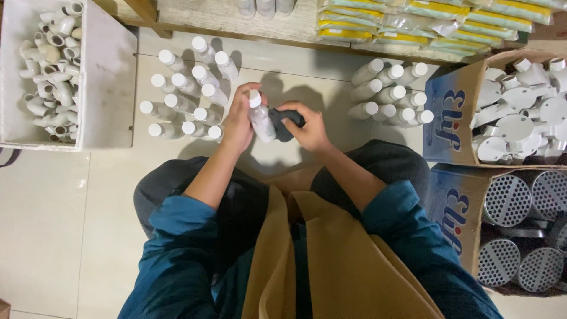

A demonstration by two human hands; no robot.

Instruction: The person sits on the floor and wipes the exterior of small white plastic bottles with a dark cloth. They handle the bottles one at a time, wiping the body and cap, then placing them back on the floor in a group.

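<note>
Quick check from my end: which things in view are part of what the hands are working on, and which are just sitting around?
In use:
- left hand holding a white-capped bottle
- right hand holding a small dark object against it
- upright bottles and bottles lying on the floor, same kind

Lying about:
- bin of white pipe elbows
- box of white fittings
- box of perforated metal discs
- yellow packets

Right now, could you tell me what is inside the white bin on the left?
The white bin holds a heap of white pipe elbow fittings, piled against its left side. Whatever lies beneath the top layer is covered.
</note>
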